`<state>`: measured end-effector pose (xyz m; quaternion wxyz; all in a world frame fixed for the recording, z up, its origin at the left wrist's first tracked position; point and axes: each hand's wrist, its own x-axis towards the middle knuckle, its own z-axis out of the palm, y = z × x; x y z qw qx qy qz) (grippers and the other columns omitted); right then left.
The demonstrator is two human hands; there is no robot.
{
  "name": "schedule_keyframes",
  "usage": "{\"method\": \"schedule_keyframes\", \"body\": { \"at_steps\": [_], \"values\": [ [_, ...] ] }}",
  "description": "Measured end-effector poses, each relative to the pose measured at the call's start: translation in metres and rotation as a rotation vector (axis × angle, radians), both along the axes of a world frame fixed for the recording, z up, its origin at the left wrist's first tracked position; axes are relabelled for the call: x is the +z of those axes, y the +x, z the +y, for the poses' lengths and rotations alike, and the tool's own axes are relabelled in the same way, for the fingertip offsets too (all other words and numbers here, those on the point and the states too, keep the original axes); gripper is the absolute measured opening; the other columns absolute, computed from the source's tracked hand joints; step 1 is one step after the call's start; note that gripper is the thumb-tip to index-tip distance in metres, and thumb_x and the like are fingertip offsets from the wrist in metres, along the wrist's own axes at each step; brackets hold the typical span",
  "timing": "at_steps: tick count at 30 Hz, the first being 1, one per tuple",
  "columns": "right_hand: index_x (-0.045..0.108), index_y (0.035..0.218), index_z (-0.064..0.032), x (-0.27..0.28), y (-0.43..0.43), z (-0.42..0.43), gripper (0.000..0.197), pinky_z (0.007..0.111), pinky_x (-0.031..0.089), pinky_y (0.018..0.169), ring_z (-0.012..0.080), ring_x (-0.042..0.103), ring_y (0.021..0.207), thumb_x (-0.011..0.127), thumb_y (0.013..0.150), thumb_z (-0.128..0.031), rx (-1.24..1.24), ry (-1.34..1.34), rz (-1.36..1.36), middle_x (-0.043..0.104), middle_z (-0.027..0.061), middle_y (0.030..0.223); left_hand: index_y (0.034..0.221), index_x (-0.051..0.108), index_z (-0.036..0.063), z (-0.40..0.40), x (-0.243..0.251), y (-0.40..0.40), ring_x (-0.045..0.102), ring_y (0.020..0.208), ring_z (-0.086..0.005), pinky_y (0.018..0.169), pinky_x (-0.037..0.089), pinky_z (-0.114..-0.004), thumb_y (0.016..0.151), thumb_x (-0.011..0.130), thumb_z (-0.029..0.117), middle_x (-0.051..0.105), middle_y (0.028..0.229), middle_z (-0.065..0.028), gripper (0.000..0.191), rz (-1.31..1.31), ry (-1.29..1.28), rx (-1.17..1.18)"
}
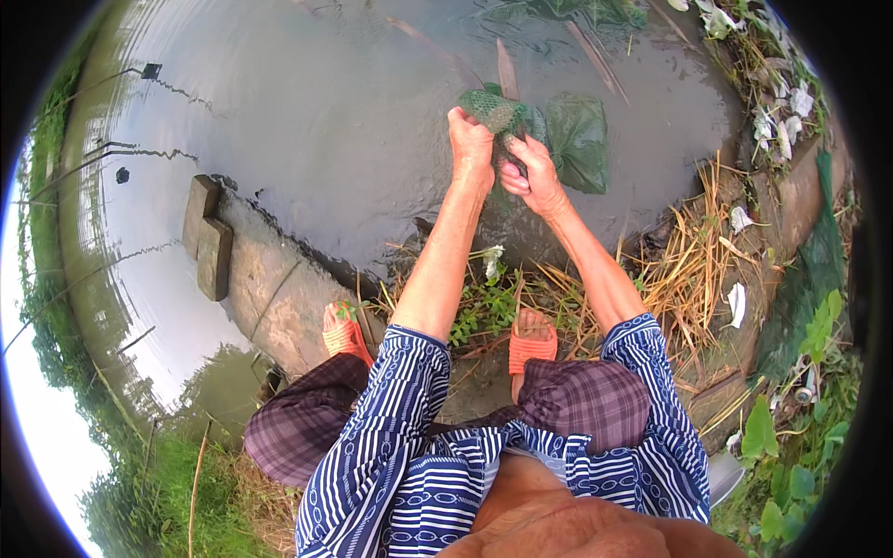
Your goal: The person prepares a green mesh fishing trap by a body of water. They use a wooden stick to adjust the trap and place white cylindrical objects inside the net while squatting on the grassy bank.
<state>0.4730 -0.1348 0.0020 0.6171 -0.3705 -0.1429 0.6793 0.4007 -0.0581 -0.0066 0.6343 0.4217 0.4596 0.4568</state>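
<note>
Over murky water, my left hand [472, 143] is closed on the left end of a gathered green mesh net [492, 110]. Close beside it on the right, my right hand [534, 174] grips a lower bunched part of the same net. What the mesh holds, if anything, cannot be told. Just right of my right hand, a spread green net piece [579, 143] lies at the water's surface. A flat wooden stake [507, 70] stands up behind the gathered net. More green netting [593, 10] floats at the top of the view.
Two bricks [213, 257] sit at the edge of a concrete slab [272, 272] on the left. Dry straw [691, 272] and green plants line the bank by my feet in orange sandals [532, 349]. Dark green netting [802, 293] lies at the right; another wooden stake [596, 59] slants from the water.
</note>
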Motion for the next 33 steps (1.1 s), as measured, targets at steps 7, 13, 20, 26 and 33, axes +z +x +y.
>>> {"method": "schedule_keyframes", "body": {
  "at_steps": [7,13,20,26,33],
  "values": [
    [0.043,0.077,-0.0073,-0.004,0.006,-0.005,0.024,0.017,0.021,0.032,0.0034,0.027,0.037,0.043,0.089,-0.028,0.066,-0.059,0.157,0.035,-0.0019,0.052,0.088,0.058,-0.0040,0.003,-0.006,0.003,0.058,0.067,-0.0179,0.060,0.048,-0.030,0.077,0.055,0.005,0.060,0.079,-0.0099,0.015,-0.179,-0.154,-0.148],
    [0.042,0.072,-0.0065,0.003,-0.007,-0.012,0.027,0.017,0.019,0.031,0.0023,0.027,0.036,0.045,0.089,-0.028,0.157,-0.206,-0.005,0.034,-0.0036,0.052,0.087,0.059,-0.0025,0.033,0.002,-0.015,0.059,0.067,-0.0193,0.062,0.048,-0.031,0.073,0.058,-0.001,0.061,0.080,-0.0091,0.014,-0.365,-0.406,-0.121],
    [0.044,0.076,-0.0065,-0.010,0.002,-0.016,0.024,0.016,0.020,0.032,0.0021,0.028,0.039,0.042,0.090,-0.026,0.188,-0.218,-0.027,0.035,-0.0035,0.054,0.084,0.056,-0.0031,-0.007,-0.010,-0.018,0.058,0.068,-0.0212,0.061,0.049,-0.033,0.072,0.060,-0.003,0.059,0.078,-0.0098,0.012,-0.262,-0.425,-0.236],
    [0.046,0.077,-0.0038,0.000,-0.016,-0.023,0.026,0.017,0.019,0.030,0.0011,0.026,0.037,0.046,0.089,-0.027,0.269,-0.236,-0.097,0.033,-0.0056,0.052,0.081,0.056,-0.0034,0.056,-0.014,-0.031,0.058,0.065,-0.0244,0.061,0.050,-0.035,0.072,0.054,-0.006,0.058,0.076,-0.0124,0.010,-0.308,-0.478,0.023],
    [0.049,0.080,-0.0045,0.005,0.065,-0.052,0.023,0.017,0.026,0.032,0.0032,0.033,0.040,0.047,0.088,-0.026,0.173,-0.218,-0.227,0.040,-0.0040,0.054,0.080,0.056,-0.0032,0.137,-0.048,-0.149,0.057,0.066,-0.0266,0.060,0.051,-0.038,0.070,0.051,-0.007,0.057,0.076,-0.0130,0.012,-0.079,-0.363,0.341]
  ]
}}
